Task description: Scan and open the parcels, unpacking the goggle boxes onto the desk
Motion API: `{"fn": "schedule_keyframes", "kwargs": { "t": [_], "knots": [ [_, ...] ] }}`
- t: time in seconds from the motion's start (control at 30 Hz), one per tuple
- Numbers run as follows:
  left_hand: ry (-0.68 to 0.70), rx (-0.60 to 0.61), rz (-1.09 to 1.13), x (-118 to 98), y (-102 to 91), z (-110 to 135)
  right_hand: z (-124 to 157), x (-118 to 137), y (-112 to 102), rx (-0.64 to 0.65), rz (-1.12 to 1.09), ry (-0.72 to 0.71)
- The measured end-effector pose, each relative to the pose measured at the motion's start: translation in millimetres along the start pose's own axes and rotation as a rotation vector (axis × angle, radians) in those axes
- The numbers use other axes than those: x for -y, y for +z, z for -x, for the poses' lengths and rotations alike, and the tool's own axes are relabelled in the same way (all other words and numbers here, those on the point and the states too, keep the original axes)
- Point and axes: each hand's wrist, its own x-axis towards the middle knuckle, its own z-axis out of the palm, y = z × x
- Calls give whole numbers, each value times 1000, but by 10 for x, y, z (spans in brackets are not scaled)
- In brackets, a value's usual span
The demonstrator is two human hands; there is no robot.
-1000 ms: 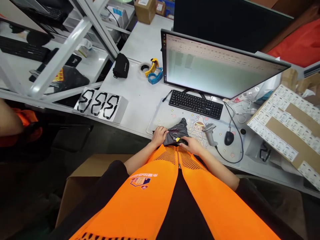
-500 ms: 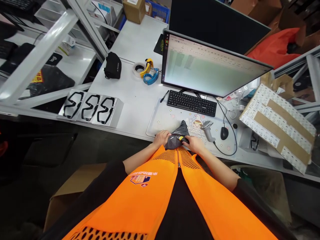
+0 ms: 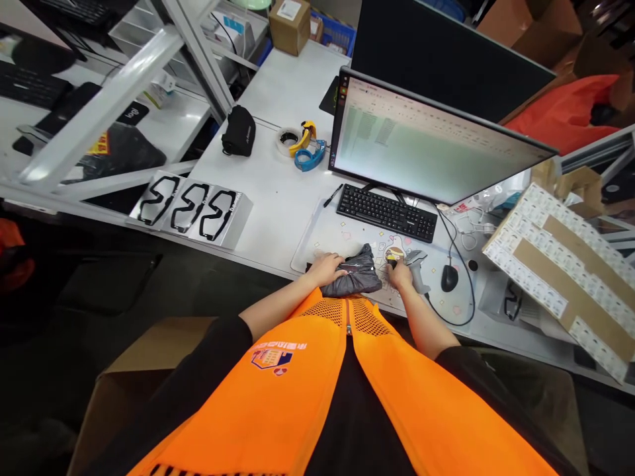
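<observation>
A crumpled dark grey plastic bag (image 3: pixel 356 276) lies at the desk's front edge, close against the orange vest. My left hand (image 3: pixel 325 270) grips its left side, with fingers bent over the plastic. To the right of the bag and apart from it, my right hand (image 3: pixel 399 274) is closed around a small yellow-and-black utility knife (image 3: pixel 391 262), mostly hidden in the fingers. Whether its blade is out cannot be seen. A grey barcode scanner (image 3: pixel 419 276) lies just right of my right hand, on the printed desk mat (image 3: pixel 317 239).
A keyboard (image 3: pixel 385 211) and monitor (image 3: pixel 436 145) stand beyond the mat; a mouse (image 3: pixel 449 278) is at right. White boxes (image 3: pixel 187 208), a black pouch (image 3: pixel 239 131) and tape dispensers (image 3: pixel 308 149) sit left. A large taped cardboard piece (image 3: pixel 565 277) leans at the right.
My right hand has moved right, away from the bag, with the utility knife. The bag now lies flatter and wider under my left hand. The view has shifted slightly.
</observation>
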Motion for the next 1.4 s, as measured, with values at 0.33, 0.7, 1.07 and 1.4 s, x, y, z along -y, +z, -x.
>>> {"fn": "schedule_keyframes", "kwargs": {
  "t": [0.33, 0.7, 1.07, 1.4],
  "knots": [
    [-12, 1, 36, -13, 44, -94, 920, 518, 311, -105, -156, -753],
    [-383, -27, 86, 167, 202, -323, 1141, 141, 496, 71, -93, -813],
    [-433, -14, 79, 377, -93, -424, 1350, -398, 795, -31, -760, -294],
    [37, 219, 444, -423, 237, -940, 864, -13, 772, -3, -1343, 289]
  ]
}}
